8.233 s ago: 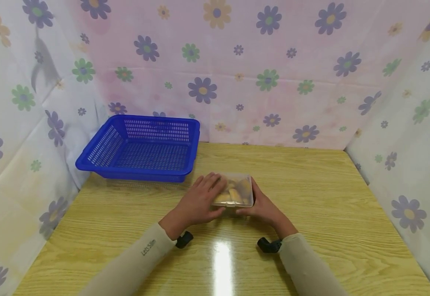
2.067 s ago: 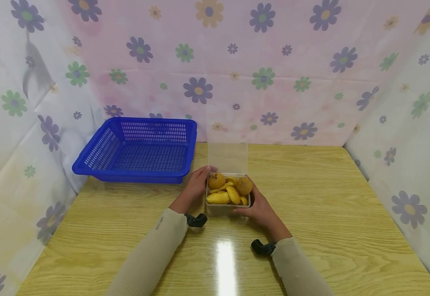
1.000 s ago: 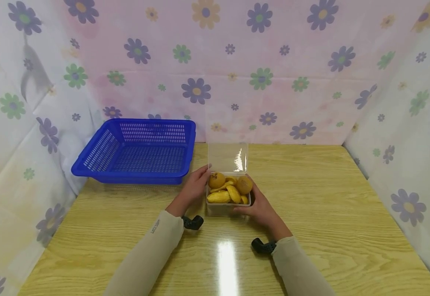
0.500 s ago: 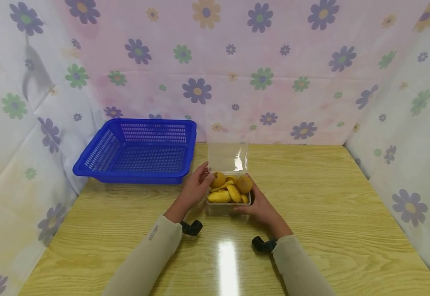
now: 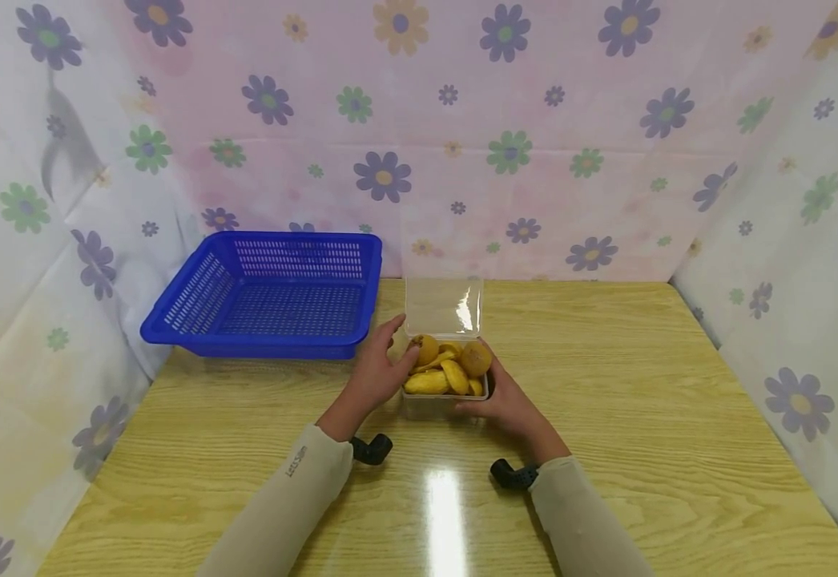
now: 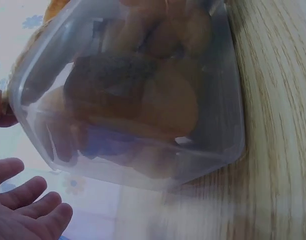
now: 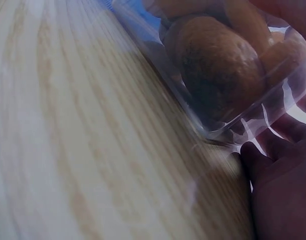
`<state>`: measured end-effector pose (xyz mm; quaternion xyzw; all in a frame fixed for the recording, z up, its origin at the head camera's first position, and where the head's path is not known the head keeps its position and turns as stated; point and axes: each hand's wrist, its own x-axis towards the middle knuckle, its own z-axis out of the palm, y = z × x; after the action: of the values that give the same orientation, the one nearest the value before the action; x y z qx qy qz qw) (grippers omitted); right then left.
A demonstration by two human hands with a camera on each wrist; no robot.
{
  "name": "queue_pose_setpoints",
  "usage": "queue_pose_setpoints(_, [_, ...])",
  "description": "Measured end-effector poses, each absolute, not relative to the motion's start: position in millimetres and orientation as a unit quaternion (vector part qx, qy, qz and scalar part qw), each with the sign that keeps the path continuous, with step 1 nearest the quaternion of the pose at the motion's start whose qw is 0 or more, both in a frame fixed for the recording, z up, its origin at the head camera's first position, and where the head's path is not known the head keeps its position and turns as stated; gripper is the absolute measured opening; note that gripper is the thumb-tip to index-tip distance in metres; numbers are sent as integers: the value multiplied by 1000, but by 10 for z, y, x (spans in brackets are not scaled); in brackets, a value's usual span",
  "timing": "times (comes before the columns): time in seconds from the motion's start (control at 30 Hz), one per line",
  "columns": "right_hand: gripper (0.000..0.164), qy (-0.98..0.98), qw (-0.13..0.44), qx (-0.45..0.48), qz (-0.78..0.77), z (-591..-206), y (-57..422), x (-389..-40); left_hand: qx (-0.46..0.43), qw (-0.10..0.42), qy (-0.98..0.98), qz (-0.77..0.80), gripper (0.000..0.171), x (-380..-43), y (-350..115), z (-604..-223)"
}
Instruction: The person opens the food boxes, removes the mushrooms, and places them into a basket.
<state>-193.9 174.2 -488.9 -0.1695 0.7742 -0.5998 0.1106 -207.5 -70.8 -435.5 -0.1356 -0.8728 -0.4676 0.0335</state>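
Note:
A clear plastic box (image 5: 437,409) stands on the table with its transparent lid (image 5: 433,307) raised at the back. Inside it are round orange-yellow fruits (image 5: 475,359) and long, curved yellow pieces (image 5: 426,383) whose kind I cannot tell for sure. My right hand (image 5: 511,403) grips the box's right side, thumb at the front corner. At the back left corner is my left hand (image 5: 377,369), its thumb over the rim beside a dark-marked round fruit (image 5: 428,348). In the left wrist view, the other fingers (image 6: 28,194) are spread, apart from the box wall.
A blue slotted plastic basket (image 5: 289,346) sits at the back left of the wood-grain table (image 5: 606,385), with nothing visible in it. Flower-printed cloth (image 5: 563,96) hangs at the back and both sides. Black wrist mounts (image 5: 372,449) are on both forearms.
The lid, closed over the contents in the oldest frame, now stands raised. My left hand has shifted from the box's side so its thumb reaches over the rim. The right hand stays on the box.

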Motion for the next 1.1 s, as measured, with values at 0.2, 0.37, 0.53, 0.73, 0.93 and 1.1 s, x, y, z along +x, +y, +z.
queue_pose_setpoints(0.2, [116, 782, 106, -162, -593, -4887, 1750, -1928, -142, 57, -883, -443, 54, -2049, -716, -4294])
queue_pose_setpoints(0.37, [114, 787, 100, -163, -586, -4845, 1753, -1910, -159, 72, -895, -410, 51, -2042, -699, -4235])
queue_pose_setpoints(0.53, [112, 786, 101, -160, -588, -4858, 1754, -1908, -182, 77, -906, -374, 51, -2043, -680, -4185])
queue_pose_setpoints(0.73, [114, 793, 100, -155, -581, -4923, 1759, -1927, -200, 69, -921, -328, 48, -2047, -645, -4115])
queue_pose_setpoints(0.93, [113, 793, 100, -155, -581, -4916, 1765, -1925, -202, 44, -930, -304, 48, -2059, -596, -4054])
queue_pose_setpoints(1.1, [112, 796, 100, -157, -577, -4915, 1761, -1923, -203, 25, -933, -298, 46, -2069, -572, -4031])
